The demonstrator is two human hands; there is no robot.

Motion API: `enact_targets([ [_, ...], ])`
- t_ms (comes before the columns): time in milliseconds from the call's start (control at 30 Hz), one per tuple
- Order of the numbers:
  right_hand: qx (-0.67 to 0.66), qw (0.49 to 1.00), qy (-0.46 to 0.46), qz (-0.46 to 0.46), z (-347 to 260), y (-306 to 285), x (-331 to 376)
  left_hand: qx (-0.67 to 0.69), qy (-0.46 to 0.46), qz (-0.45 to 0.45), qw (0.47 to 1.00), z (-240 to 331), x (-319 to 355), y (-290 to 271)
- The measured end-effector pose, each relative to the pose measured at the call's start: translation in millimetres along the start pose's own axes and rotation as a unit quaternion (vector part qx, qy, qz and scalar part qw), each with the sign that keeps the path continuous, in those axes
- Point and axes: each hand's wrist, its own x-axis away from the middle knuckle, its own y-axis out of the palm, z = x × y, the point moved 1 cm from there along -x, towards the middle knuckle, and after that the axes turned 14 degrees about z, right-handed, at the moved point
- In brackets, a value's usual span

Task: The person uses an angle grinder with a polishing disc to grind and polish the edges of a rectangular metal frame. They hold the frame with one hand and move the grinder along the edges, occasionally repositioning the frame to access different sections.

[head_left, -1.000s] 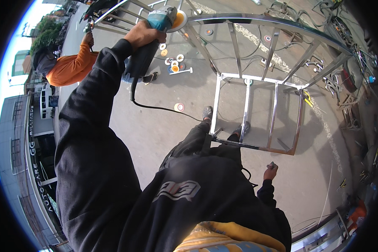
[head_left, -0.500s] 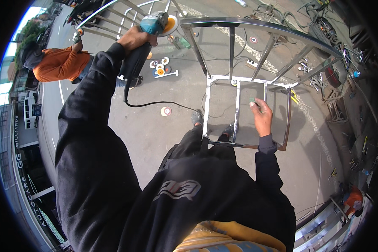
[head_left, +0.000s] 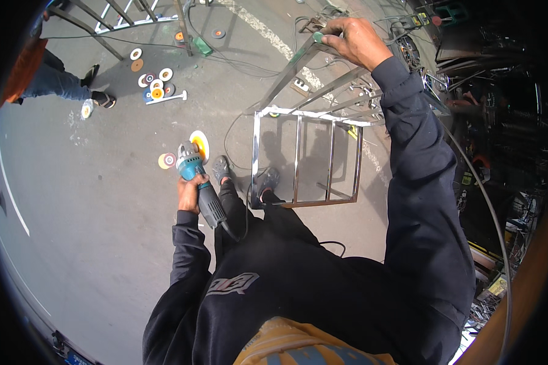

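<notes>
"Where's the grinder (head_left: 193,167)?"
"Left of the metal frame (head_left: 297,158) — the left hand (head_left: 189,194) is wrapped around its body."
"And the right hand (head_left: 360,44)?"
"At the frame's upper end, thumb and fingers pinched on a small green block (head_left: 318,38); whether that touches the metal, I can't tell."
"The loose discs (head_left: 158,93)?"
"On the ground (head_left: 103,207), farther left of the frame."
</notes>
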Motion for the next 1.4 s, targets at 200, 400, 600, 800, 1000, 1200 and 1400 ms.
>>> enact_targets([
  [200, 0.012, 0.999, 0.019, 0.023, -2.9, -3.8, 1.9, 0.052, -0.021, 0.015, 0.998, -4.2, -13.0, -39.3],
  [400, 0.031, 0.999, 0.031, 0.009, -2.1, -11.4, 14.7, 0.066, 0.018, 0.023, 0.997, 24.9, -9.8, -41.5],
  [600, 0.018, 0.999, 0.024, 0.041, 14.7, -1.8, 3.1, 0.087, 0.038, 0.029, 0.995, 25.4, 8.9, -27.2],
  [800, 0.035, 0.996, 0.028, 0.072, 0.1, 0.1, 27.4, 0.109, 0.019, 0.017, 0.994, -12.5, 23.6, -5.0],
  [1000, 0.027, 0.960, 0.030, 0.279, -30.1, 42.7, 60.7, 0.150, -0.003, 0.024, 0.988, -43.8, 46.3, 23.3],
  [1200, 0.031, 0.923, 0.046, 0.382, -34.7, 84.3, 73.3, 0.159, 0.012, 0.025, 0.987, -61.3, 54.3, 32.1],
  [1400, 0.027, 0.912, 0.052, 0.407, -31.7, 84.0, 70.7, 0.169, 0.009, 0.026, 0.985, -60.2, 57.2, 26.1],
])
